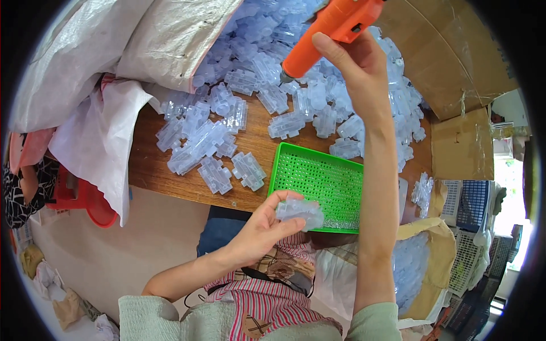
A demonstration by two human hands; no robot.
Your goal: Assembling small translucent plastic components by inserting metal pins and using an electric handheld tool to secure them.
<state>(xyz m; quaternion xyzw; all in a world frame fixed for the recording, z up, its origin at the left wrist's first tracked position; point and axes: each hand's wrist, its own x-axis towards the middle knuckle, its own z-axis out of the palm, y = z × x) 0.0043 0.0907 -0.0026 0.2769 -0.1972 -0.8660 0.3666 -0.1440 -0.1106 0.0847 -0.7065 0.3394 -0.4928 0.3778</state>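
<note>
orange tool (329,35) and clear part (301,213) in hand
the left hand (266,228) pinches the part at the near left corner of the green tray (318,176), by the table's (154,165) near edge; the right hand (359,67) is closed round the tool, over the heap (325,120).

Left edge: we noted another person's patterned clothing (46,177), a red plastic item (101,207) and, lower, crumpled cloths (68,310) beside pale floor (159,224). Right: we recorded a cardboard panel (463,150), then stacked plastic crates (470,250), with a bright opening (509,190) beyond them.
</note>
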